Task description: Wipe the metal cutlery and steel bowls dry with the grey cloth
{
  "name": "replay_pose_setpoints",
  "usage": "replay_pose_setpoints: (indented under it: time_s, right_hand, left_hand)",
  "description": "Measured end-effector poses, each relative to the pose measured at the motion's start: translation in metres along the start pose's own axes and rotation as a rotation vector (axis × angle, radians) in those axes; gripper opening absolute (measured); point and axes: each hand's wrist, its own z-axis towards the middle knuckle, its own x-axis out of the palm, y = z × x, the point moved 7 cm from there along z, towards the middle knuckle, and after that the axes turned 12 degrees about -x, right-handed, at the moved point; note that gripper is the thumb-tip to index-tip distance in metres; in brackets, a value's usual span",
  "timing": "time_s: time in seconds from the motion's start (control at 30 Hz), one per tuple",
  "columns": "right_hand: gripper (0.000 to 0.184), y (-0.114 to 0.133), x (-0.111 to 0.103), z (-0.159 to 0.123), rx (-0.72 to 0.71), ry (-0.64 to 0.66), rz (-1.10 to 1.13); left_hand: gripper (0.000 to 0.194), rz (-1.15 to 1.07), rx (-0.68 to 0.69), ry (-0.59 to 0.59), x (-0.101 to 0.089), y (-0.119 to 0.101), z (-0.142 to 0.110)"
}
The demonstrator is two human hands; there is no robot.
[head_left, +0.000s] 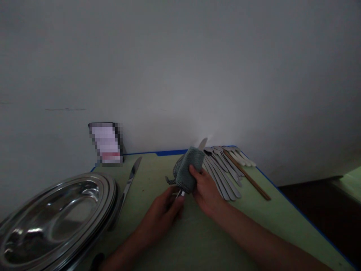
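Observation:
My left hand (163, 212) is closed round the handle of a table knife (202, 143), whose blade tip sticks out at the top. In my right hand (207, 190) is a grey-green cleaning cloth (190, 169), wrapped over the middle of that knife with my thumb pressed on its front. The cloth hides most of the blade, and a loose end of it hangs to the left. A second table knife (128, 187) lies on the table to the left of my hands.
Stacked oval metal dishes (109, 188) fill the table's left side. A phone (105, 143) leans on the wall behind. At the right lie several metal utensils (222, 175), brown chopsticks (248, 177) and white-handled cutlery (244, 158). The green table (220, 241) has a blue edge.

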Motion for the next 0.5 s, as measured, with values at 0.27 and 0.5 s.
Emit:
replay_pose_setpoints:
  time_s: [0.27,0.5]
  right_hand:
    - [0.028,0.012,-0.012,0.006,-0.169,-0.038,-0.164]
    - [0.036,0.007,-0.018,-0.009,-0.245,-0.038,-0.476]
  left_hand:
    - [0.037,0.2,0.072,0.086,0.006,-0.006,-0.004]
    - [0.041,0.224,0.055,0.001,0.003,-0.002,-0.002]
